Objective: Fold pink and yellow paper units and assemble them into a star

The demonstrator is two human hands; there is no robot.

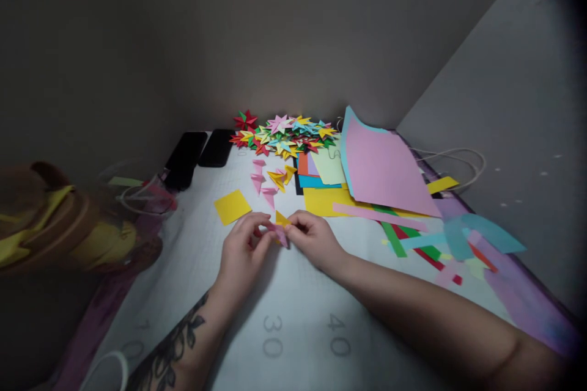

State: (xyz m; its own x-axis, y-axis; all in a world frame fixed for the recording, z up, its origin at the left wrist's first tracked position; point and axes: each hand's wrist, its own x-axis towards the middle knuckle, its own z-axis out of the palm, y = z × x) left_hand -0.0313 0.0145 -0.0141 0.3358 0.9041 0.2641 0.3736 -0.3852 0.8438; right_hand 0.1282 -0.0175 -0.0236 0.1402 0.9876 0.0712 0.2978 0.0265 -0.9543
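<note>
Between my two hands are small folded paper pieces, one pink (279,233) and one yellow (281,219), touching each other. My left hand (247,244) pinches the pink folded piece from the left. Fingers of my right hand (316,237) are closed on the yellow folded piece from the right. A flat yellow paper square (232,206) lies just beyond my left hand. Several loose pink folded pieces (257,177) and yellow folded pieces (281,178) sit farther back. How far the two held pieces are joined is hidden by my fingers.
A heap of colourful folded paper stars (284,134) lies at the back. Two black phones (216,148) are to its left. Stacked coloured sheets, topped by a large pink sheet (385,162), lie right, with paper scraps (417,244) nearby. A brown object (50,220) stands left.
</note>
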